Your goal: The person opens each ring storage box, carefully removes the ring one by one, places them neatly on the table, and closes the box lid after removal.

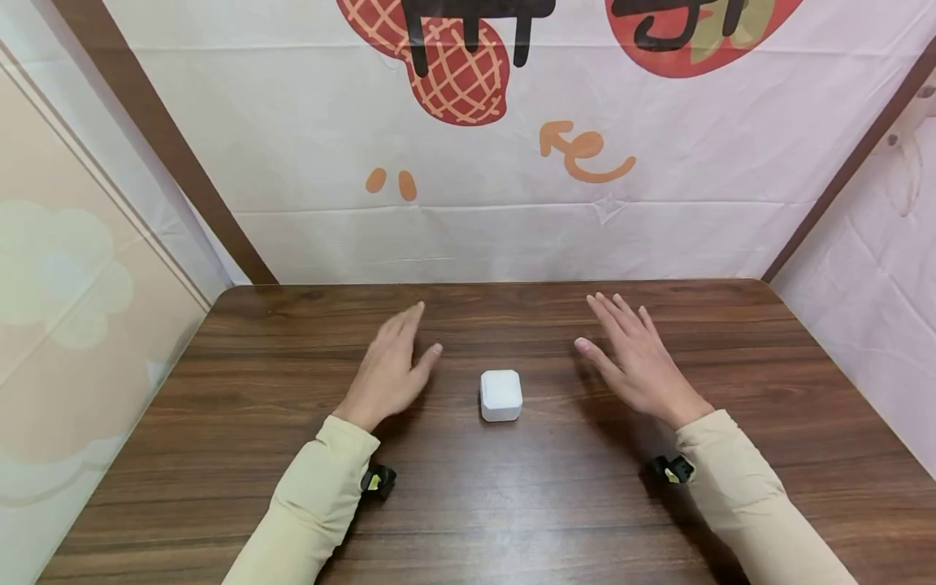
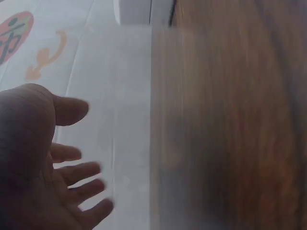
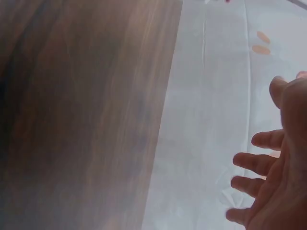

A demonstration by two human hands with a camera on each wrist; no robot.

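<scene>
A small white box (image 1: 501, 396) with bevelled corners stands on the brown wood-grain table (image 1: 497, 504), between the two hands in the head view. To its left is my left hand (image 1: 391, 366), fingers extended and thumb apart, touching nothing. My right hand (image 1: 639, 370) is on the other side, farther from the box, its fingers straight and spread. Both palms look bare in the wrist views, where the left hand (image 2: 62, 177) and right hand (image 3: 276, 177) hold nothing. A white block-like shape (image 2: 134, 12) shows at the top of the left wrist view.
A white printed cloth (image 1: 497, 236) hangs behind the table's far edge. Other cloth panels (image 1: 80, 325) border the left and right sides. Each sleeve carries a small black wrist device (image 1: 379, 482) on its inner side.
</scene>
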